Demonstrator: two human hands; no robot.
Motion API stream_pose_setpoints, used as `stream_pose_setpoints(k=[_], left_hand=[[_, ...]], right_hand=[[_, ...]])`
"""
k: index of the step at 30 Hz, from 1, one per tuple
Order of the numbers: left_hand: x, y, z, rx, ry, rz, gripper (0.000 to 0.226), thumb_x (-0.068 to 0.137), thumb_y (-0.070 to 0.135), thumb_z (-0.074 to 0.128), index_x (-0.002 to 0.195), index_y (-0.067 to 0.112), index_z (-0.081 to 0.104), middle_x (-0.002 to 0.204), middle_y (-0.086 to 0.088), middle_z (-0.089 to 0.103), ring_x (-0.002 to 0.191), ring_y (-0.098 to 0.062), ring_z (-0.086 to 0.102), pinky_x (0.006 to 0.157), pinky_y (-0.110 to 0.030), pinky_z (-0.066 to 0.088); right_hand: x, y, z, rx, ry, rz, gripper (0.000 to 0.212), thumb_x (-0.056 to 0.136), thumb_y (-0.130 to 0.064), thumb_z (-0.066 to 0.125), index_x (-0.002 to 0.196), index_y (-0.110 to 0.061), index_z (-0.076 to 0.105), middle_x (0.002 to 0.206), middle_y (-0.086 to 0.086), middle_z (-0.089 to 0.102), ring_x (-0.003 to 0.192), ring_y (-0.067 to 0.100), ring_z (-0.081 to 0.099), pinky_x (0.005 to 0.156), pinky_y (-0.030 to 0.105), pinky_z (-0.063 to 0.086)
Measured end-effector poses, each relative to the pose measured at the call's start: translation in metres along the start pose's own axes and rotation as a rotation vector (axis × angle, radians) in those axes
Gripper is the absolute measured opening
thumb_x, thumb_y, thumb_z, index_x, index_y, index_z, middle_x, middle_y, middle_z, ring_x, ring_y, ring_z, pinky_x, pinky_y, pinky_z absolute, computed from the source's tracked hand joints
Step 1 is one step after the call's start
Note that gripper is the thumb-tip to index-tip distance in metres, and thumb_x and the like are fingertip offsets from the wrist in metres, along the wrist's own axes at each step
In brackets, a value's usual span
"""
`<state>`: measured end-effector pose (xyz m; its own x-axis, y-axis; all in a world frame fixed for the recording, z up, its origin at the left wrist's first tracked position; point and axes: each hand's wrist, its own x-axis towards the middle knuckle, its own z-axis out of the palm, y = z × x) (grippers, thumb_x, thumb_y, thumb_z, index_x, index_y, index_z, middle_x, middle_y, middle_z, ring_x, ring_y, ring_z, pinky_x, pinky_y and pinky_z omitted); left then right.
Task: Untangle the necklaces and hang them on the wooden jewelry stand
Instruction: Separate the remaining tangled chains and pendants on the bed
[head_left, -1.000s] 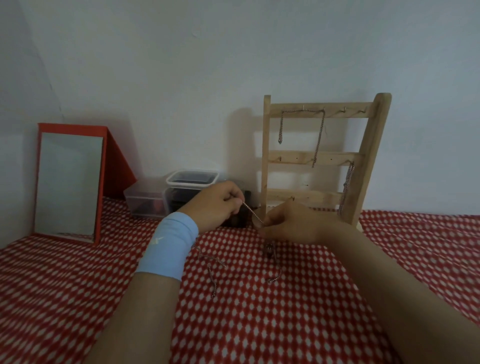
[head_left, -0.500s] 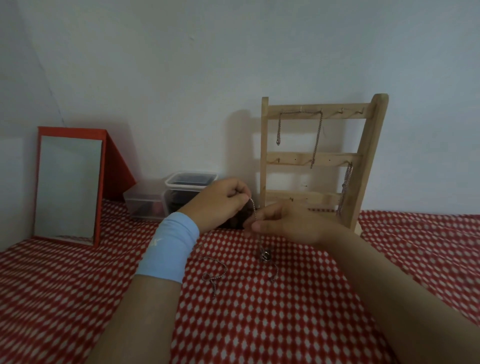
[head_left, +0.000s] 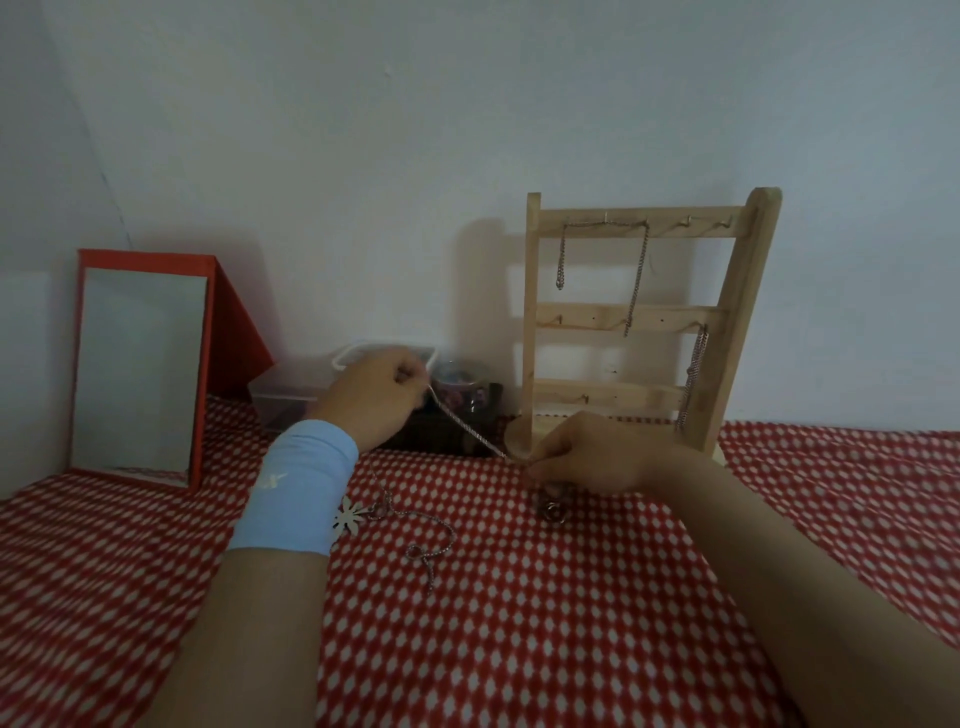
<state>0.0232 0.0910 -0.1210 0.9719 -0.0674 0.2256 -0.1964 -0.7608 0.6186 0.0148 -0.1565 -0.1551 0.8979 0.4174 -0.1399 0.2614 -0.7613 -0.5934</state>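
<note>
**Silver chain drawn taut between two grips, wooden stand behind**

Silver chain (head_left: 467, 423) runs in a straight, slanted line from the left grip (head_left: 374, 395), the higher of the two, down to the right grip (head_left: 587, 452). Both grips are clamped on it. The left fingers are curled round its upper end, and the right fingertips pinch its lower end just above the cloth. A small dark knot of links or a pendant (head_left: 553, 506) lies directly under the right grip; whether it still hangs or rests on the cloth cannot be told.

A second, loose chain (head_left: 431, 540) lies in curls on the red-and-white checked cloth (head_left: 519, 623) that covers the surface, between the two forearms and nearer the camera than the taut chain. A pale flower-shaped pendant (head_left: 349, 517) lies at its left end, against the light blue wristband (head_left: 298, 493) on the left wrist. Whether this chain joins the held one cannot be told.

The wooden jewelry stand (head_left: 727, 322) stands upright against the wall, just behind the right grip. A draped chain (head_left: 636, 280) hangs from hooks on the top rail, and another hanging chain (head_left: 693, 379) drops from the middle rail beside the right post.

To the left, behind the left grip, sit a patterned jar (head_left: 460, 384) and clear plastic boxes (head_left: 291, 400). A red-framed mirror (head_left: 137, 364) leans at the far left.
</note>
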Motion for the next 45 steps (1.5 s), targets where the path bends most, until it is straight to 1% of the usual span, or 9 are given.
stream_pose_setpoints(k=[5, 10, 17, 23, 29, 34, 38, 41, 45], left_hand=[[-0.005, 0.02, 0.027, -0.097, -0.29, 0.137, 0.039, 0.092, 0.005, 0.06, 0.128, 0.02, 0.06, 0.128, 0.003, 0.064, 0.117, -0.01, 0.058, 0.11, -0.03, 0.04], [-0.014, 0.031, 0.047, -0.14, -0.506, 0.102, 0.021, 0.1, 0.027, 0.051, 0.107, 0.023, 0.07, 0.087, 0.008, 0.071, 0.08, -0.008, 0.065, 0.08, -0.023, 0.05], [-0.007, 0.016, 0.033, -0.038, -0.264, 0.125, 0.023, 0.093, 0.029, 0.061, 0.076, 0.028, 0.075, 0.093, 0.017, 0.07, 0.093, 0.002, 0.06, 0.089, -0.023, 0.039], [-0.005, 0.021, 0.038, -0.097, -0.133, 0.12, 0.029, 0.098, 0.027, 0.053, 0.072, 0.025, 0.066, 0.084, 0.011, 0.065, 0.082, -0.007, 0.06, 0.082, -0.032, 0.049], [-0.002, 0.007, 0.029, -0.028, -0.218, -0.028, 0.028, 0.094, 0.02, 0.052, 0.068, 0.015, 0.062, 0.065, -0.002, 0.06, 0.064, -0.02, 0.058, 0.076, -0.036, 0.049], [-0.005, 0.008, 0.04, -0.053, -0.409, -0.102, 0.017, 0.094, 0.015, 0.056, 0.086, 0.011, 0.07, 0.083, -0.004, 0.07, 0.079, -0.019, 0.068, 0.077, -0.027, 0.052], [-0.007, 0.015, 0.051, -0.293, -0.498, 0.02, 0.021, 0.091, 0.013, 0.065, 0.103, 0.03, 0.065, 0.111, 0.002, 0.068, 0.106, -0.013, 0.063, 0.095, -0.019, 0.046], [-0.007, 0.012, 0.059, -0.342, -0.46, 0.067, 0.017, 0.092, 0.017, 0.066, 0.108, 0.021, 0.071, 0.097, 0.004, 0.076, 0.087, -0.007, 0.071, 0.082, -0.018, 0.052], [-0.007, 0.008, 0.061, -0.265, -0.4, 0.056, 0.011, 0.093, 0.013, 0.063, 0.093, 0.013, 0.074, 0.078, 0.001, 0.075, 0.063, -0.013, 0.069, 0.066, -0.021, 0.054]], right_hand=[[-0.001, -0.008, 0.0, 0.097, 0.059, -0.111, 0.027, 0.101, -0.033, 0.059, 0.08, -0.036, 0.075, 0.071, -0.027, 0.07, 0.071, -0.012, 0.061, 0.074, 0.018, 0.041], [-0.002, -0.007, -0.003, 0.155, 0.106, -0.146, 0.043, 0.101, -0.028, 0.059, 0.062, -0.041, 0.072, 0.061, -0.018, 0.066, 0.059, -0.008, 0.057, 0.066, 0.016, 0.041], [-0.002, -0.002, -0.003, 0.05, -0.103, 0.005, 0.031, 0.095, -0.042, 0.065, 0.098, -0.013, 0.079, 0.078, -0.008, 0.074, 0.069, 0.007, 0.061, 0.076, 0.024, 0.047], [-0.005, -0.004, -0.01, 0.059, -0.007, -0.04, 0.025, 0.101, -0.036, 0.057, 0.085, -0.03, 0.075, 0.078, -0.014, 0.074, 0.061, -0.007, 0.058, 0.072, 0.021, 0.043], [-0.005, 0.002, -0.006, 0.212, 0.06, -0.03, 0.021, 0.1, -0.031, 0.062, 0.09, -0.021, 0.077, 0.063, -0.015, 0.07, 0.053, -0.004, 0.056, 0.057, 0.012, 0.043], [-0.002, -0.002, 0.0, 0.28, 0.151, -0.039, 0.028, 0.097, -0.03, 0.065, 0.095, -0.006, 0.079, 0.066, -0.015, 0.072, 0.061, -0.015, 0.06, 0.065, 0.01, 0.039], [-0.001, -0.002, 0.002, 0.36, 0.179, -0.065, 0.015, 0.095, -0.025, 0.069, 0.093, -0.018, 0.081, 0.074, -0.007, 0.076, 0.067, -0.002, 0.066, 0.066, 0.016, 0.048], [-0.001, 0.0, 0.001, 0.334, 0.198, -0.061, 0.015, 0.094, -0.03, 0.07, 0.092, -0.021, 0.083, 0.083, -0.003, 0.08, 0.082, 0.015, 0.073, 0.071, 0.019, 0.057], [0.002, 0.003, 0.004, 0.219, 0.205, 0.014, 0.016, 0.093, -0.033, 0.071, 0.091, -0.024, 0.083, 0.086, -0.006, 0.08, 0.085, 0.009, 0.073, 0.079, 0.024, 0.057]])
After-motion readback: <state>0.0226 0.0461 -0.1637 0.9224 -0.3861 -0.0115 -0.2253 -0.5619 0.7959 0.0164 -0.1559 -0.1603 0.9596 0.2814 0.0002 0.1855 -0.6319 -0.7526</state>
